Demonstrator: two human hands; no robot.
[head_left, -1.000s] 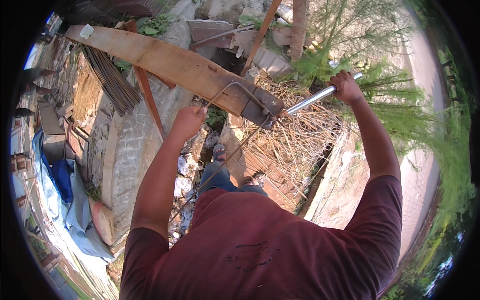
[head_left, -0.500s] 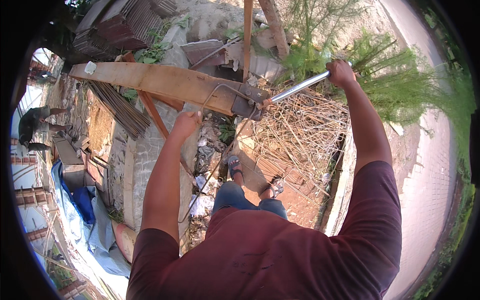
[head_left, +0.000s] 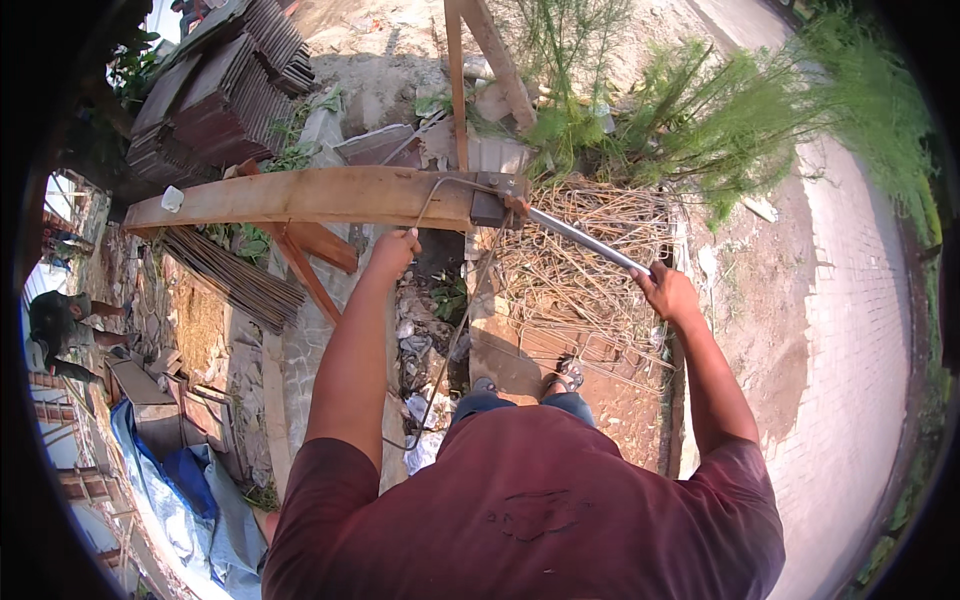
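Note:
A long wooden beam [head_left: 310,197] lies across in front of me, with a dark metal plate [head_left: 489,208] fixed at its right end. Around that plate runs a thin bent steel rod [head_left: 455,330], its long part hanging down toward my body. My left hand [head_left: 397,252] is closed on the rod's short arm, just below the beam. Closed round the lower end of a silver pipe [head_left: 590,245] is my right hand [head_left: 670,291]. The pipe slants from the plate down to the right, and its upper end meets a rusty piece at the plate.
A heap of bent thin rods [head_left: 590,320] covers the ground beyond my feet. Straight rods [head_left: 235,280] are bundled below the beam at left. Roof tiles [head_left: 215,100] are stacked at far left; leafy branches [head_left: 700,110] spread at far right. Another person [head_left: 65,325] is at the left edge.
My right hand has swung the pipe toward me, from slanting up-right to slanting down-right. My left hand stays on the rod. The view has shifted a little.

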